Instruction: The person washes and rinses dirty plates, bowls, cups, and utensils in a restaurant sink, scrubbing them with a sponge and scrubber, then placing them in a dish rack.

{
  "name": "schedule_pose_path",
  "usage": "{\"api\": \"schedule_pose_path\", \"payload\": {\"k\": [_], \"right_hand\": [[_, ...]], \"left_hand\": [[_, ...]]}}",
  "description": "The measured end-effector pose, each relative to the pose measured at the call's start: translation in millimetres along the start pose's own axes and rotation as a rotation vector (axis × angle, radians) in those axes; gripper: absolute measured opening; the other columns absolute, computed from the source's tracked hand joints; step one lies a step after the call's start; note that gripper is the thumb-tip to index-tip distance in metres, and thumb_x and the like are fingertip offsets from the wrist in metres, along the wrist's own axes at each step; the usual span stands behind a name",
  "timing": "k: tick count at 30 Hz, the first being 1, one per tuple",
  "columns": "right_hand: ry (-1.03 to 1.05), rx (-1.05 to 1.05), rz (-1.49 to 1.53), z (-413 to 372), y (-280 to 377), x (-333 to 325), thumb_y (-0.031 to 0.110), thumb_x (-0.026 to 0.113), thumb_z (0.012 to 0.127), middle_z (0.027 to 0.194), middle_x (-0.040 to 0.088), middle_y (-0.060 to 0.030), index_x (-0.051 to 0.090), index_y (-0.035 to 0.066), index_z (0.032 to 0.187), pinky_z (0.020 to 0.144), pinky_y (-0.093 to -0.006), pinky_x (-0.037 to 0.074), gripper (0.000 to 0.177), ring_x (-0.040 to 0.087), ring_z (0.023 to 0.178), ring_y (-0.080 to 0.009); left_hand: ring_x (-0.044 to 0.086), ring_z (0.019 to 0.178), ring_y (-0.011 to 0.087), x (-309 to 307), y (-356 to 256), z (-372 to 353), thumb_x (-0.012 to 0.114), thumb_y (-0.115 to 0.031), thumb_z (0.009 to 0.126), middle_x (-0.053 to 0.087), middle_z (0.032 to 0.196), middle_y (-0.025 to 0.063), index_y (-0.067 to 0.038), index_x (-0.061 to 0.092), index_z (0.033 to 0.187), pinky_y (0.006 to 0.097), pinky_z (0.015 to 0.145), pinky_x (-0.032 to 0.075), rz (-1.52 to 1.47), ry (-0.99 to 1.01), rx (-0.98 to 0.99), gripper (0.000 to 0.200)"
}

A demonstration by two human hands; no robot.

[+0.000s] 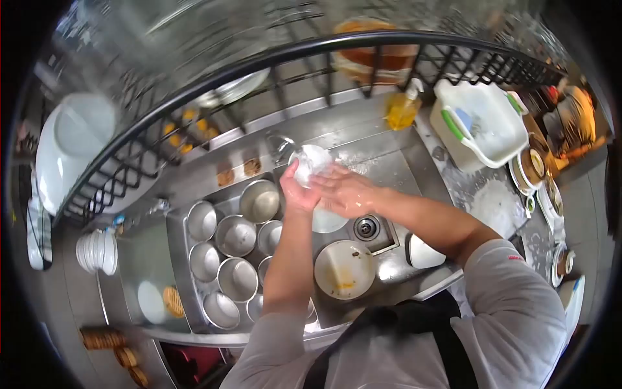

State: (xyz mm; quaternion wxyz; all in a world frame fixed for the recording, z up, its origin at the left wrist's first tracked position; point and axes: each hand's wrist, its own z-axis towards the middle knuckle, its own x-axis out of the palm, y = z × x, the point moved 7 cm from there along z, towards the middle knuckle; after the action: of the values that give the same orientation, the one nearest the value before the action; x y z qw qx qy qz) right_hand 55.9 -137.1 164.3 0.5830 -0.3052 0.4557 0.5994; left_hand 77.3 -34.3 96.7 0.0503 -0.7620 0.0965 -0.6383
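My left hand [299, 189] is closed round the left side of a small white bowl [312, 157], under the running tap [281, 146]. Against the bowl's lower right side presses my right hand [348, 189], its fingers partly hidden and blurred by water. Below my hands, a pale round dish [329, 220] lies in the sink [405, 165], partly covered. Nearer to me is a white plate [345, 270] with yellow and brown food scraps, close to the drain [367, 227]. A white dish [426, 251] sits tilted at the sink's right.
Several metal pots [237, 279] fill the middle basin. A black rack [363, 40] arches above the sink. A soap pump bottle [403, 107] and a white tub [479, 126] stand at the back right. Stacked white bowls [97, 251] are at far left.
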Motion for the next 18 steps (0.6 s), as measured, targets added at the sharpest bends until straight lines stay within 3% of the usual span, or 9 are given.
{"api": "schedule_pose_path", "payload": {"k": [3, 4, 7, 9, 11, 12, 13, 15, 18], "right_hand": [[0.082, 0.127, 0.074, 5.9, -14.2, 28.5, 0.033, 0.053, 0.09, 0.131, 0.057, -0.0206, 0.066, 0.008, 0.116, 0.11, -0.0541, 0.029, 0.039, 0.049, 0.127, -0.034], [0.124, 0.192, 0.108, 8.2, -23.7, 35.5, 0.034, 0.052, 0.09, 0.129, 0.059, -0.02, 0.068, 0.011, 0.113, 0.108, -0.0564, 0.029, 0.036, 0.049, 0.127, -0.0342], [0.335, 0.256, 0.25, -14.5, -33.6, 3.2, 0.036, 0.052, 0.093, 0.141, 0.048, -0.0184, 0.06, 0.009, 0.126, 0.112, -0.0606, 0.022, 0.044, 0.046, 0.131, -0.0324], [-0.112, 0.55, 0.027, -55.2, -62.7, -36.0, 0.039, 0.054, 0.092, 0.137, 0.052, -0.0184, 0.055, 0.007, 0.133, 0.111, -0.0556, 0.028, 0.052, 0.045, 0.131, -0.0336], [-0.415, 1.047, 0.416, -88.3, -100.4, -19.4, 0.039, 0.057, 0.091, 0.132, 0.055, -0.0206, 0.048, 0.009, 0.14, 0.102, -0.0489, 0.042, 0.058, 0.055, 0.121, -0.0364], [-0.183, 1.156, 0.876, -97.3, -80.4, -57.0, 0.033, 0.057, 0.091, 0.116, 0.062, -0.0242, 0.049, 0.009, 0.136, 0.084, -0.0457, 0.052, 0.051, 0.063, 0.104, -0.0401], [-0.157, 1.07, 0.647, -113.8, -80.8, -65.3, 0.03, 0.058, 0.089, 0.11, 0.064, -0.0262, 0.052, 0.006, 0.129, 0.084, -0.0473, 0.052, 0.047, 0.064, 0.099, -0.0408], [-0.03, 0.963, 0.284, -158.8, -67.6, -107.1, 0.023, 0.058, 0.087, 0.093, 0.068, -0.0228, 0.056, 0.003, 0.117, 0.08, -0.0494, 0.053, 0.035, 0.065, 0.088, -0.043], [-0.32, 1.182, 0.45, -312.1, -55.1, -169.4, 0.025, 0.052, 0.095, 0.098, 0.068, -0.0192, 0.055, 0.005, 0.119, 0.083, -0.0475, 0.051, 0.032, 0.065, 0.094, -0.041]], "left_hand": [[0.056, 0.12, 0.035, 20.4, 47.9, 6.7, 0.048, -0.03, 0.094, 0.057, 0.131, 0.0194, -0.001, 0.051, 0.133, 0.0487, 0.106, 0.041, -0.163, 0.08, -0.11, 0.048], [0.057, 0.117, 0.0339, -17.8, 27.8, 28.0, 0.046, -0.026, 0.096, 0.06, 0.126, 0.0174, -0.004, 0.056, 0.128, 0.0479, 0.101, 0.045, 0.11, 0.11, 0.144, 0.041], [0.058, 0.115, 0.0355, -24.7, 4.7, 4.8, 0.051, -0.035, 0.089, 0.06, 0.125, 0.0172, -0.003, 0.052, 0.129, 0.0532, 0.099, 0.047, 0.208, -0.119, 0.132, 0.051], [0.06, 0.112, 0.0314, -9.4, 25.6, 4.8, 0.049, -0.034, 0.096, 0.061, 0.124, 0.0162, -0.003, 0.051, 0.13, 0.0468, 0.095, 0.051, 0.276, -0.126, 0.136, 0.046], [0.062, 0.107, 0.0257, -1.8, 68.9, 11.1, 0.045, -0.037, 0.101, 0.062, 0.12, 0.0136, -0.003, 0.051, 0.129, 0.0399, 0.088, 0.054, 0.656, -0.281, 0.173, 0.044], [0.063, 0.104, 0.0222, 1.9, 97.2, 15.2, 0.042, -0.039, 0.103, 0.063, 0.116, 0.0116, -0.004, 0.051, 0.129, 0.0361, 0.083, 0.055, 0.881, -0.324, 0.155, 0.044], [0.063, 0.09, 0.0173, 3.0, 118.3, 18.9, 0.04, -0.043, 0.104, 0.062, 0.108, 0.0085, -0.007, 0.052, 0.125, 0.0324, 0.072, 0.053, 1.049, -0.486, 0.19, 0.043], [0.059, 0.077, 0.014, -29.6, 174.1, 49.3, 0.038, -0.046, 0.104, 0.061, 0.099, 0.0049, -0.01, 0.054, 0.119, 0.0297, 0.064, 0.048, 0.901, -0.226, 0.104, 0.042], [0.051, 0.068, 0.0086, -21.4, 256.5, 37.1, 0.047, -0.041, 0.102, 0.058, 0.084, -0.0017, -0.01, 0.057, 0.11, 0.0241, 0.06, 0.041, 1.319, -0.199, -0.041, 0.034]]}}
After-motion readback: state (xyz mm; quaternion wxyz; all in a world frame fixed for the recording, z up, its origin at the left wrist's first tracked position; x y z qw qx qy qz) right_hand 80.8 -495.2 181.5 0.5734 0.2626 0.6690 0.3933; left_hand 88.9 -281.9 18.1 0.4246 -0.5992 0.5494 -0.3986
